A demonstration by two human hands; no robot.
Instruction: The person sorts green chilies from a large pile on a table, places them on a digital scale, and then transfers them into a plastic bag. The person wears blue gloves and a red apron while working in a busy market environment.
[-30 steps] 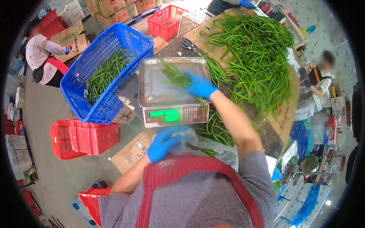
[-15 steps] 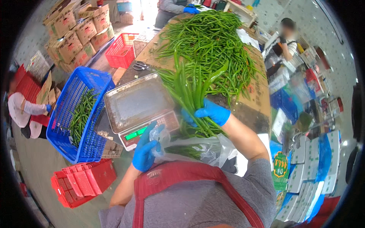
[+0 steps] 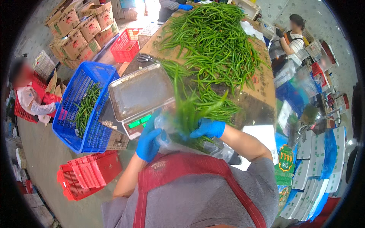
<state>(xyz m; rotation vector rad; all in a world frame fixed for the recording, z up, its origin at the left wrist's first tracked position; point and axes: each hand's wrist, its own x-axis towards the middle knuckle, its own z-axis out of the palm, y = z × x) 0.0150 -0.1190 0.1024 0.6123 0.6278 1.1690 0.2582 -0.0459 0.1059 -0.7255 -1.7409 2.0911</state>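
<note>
My left hand (image 3: 149, 143), in a blue glove, pinches the edge of a clear plastic bag (image 3: 162, 123) close to my apron. In my blue-gloved right hand (image 3: 209, 128) is a bunch of long green chili peppers (image 3: 187, 110), smeared by motion, its lower ends at the bag's mouth. The bag spreads across in front of my chest, and more peppers show around its opening. Just beyond my left hand stands a scale with a metal tray (image 3: 140, 93) and a lit green display (image 3: 139, 121). The tray carries nothing.
A big heap of green chili peppers (image 3: 216, 38) covers the far table. Scissors (image 3: 144, 57) lie beside the scale. At left stand a blue crate (image 3: 67, 127) holding peppers, red crates (image 3: 91, 173) and stacked cartons (image 3: 89, 28). Co-workers are at left, far end and right.
My right hand has brought the bunch of peppers down and toward me, to the bag's mouth. My left hand still holds the bag. The whole view has shifted slightly.
</note>
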